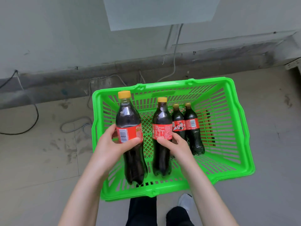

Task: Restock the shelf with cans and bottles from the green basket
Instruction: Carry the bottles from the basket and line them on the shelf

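dark trousers [141,209] and a pale shoe [185,203] sit at 6 o'clock, just behind the green basket [167,190] on the floor [40,168]. left hand [112,144] wraps the label of a cola bottle [128,118] at the basket's 8 o'clock, and right hand [177,142] clamps a second bottle [162,115] near its centre. both are gripped mid-body and upright, probably so they lift out together without tipping. two smaller bottles [193,128] stand side by side toward 2 o'clock, not yet taken. cables [32,121] trail at 9 o'clock by the wall [48,30]; no shelf is plainly in view.
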